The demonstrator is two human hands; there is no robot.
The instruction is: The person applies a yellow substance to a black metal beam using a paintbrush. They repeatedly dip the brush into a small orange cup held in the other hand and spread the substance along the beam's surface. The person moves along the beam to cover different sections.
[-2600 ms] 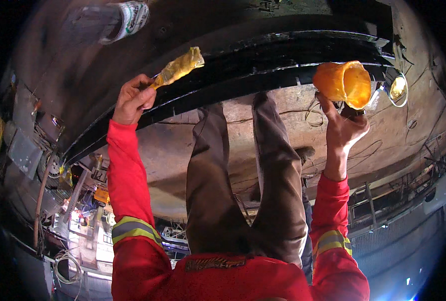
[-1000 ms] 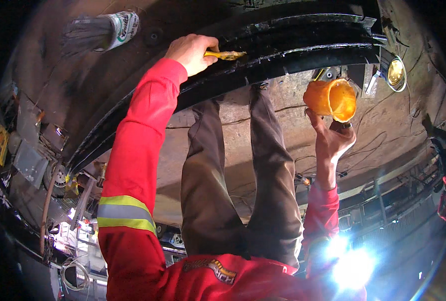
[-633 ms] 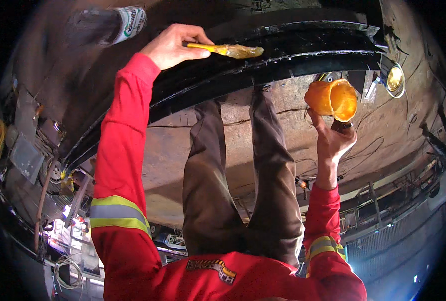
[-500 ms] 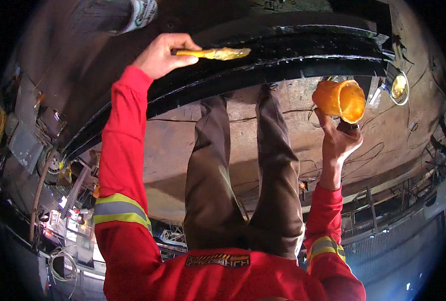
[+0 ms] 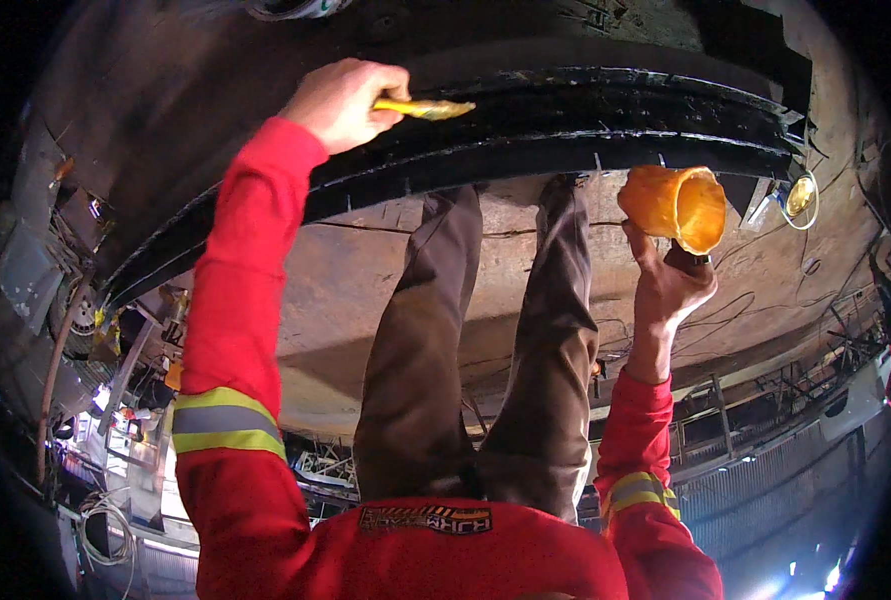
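My left hand (image 5: 347, 105) is closed around the yellow handle of a paintbrush (image 5: 427, 108). The brush points right, its bristles over the black steel beam (image 5: 625, 112) that curves across the far part of the view. From here I cannot tell whether the bristles touch the beam. On the right, my right hand (image 5: 668, 290) grips an orange cup (image 5: 653, 198) from below. The cup is tilted, its uneven mouth facing right, and its inside looks coated in orange. Some fingers of this hand are hidden behind the cup.
A white bucket (image 5: 295, 10) is cut off by the top edge. A round light with a pale cord (image 5: 801, 195) lies beyond the cup at right. Rusty brown plate (image 5: 335, 290) with thin cables surrounds my legs (image 5: 420, 370). Scrap and coiled cable (image 5: 105, 530) sit at left.
My view has shifted, so the bucket has slid mostly out at the top. The brush sits slightly farther from the right, its tip drawn back left. Both hands keep their grip.
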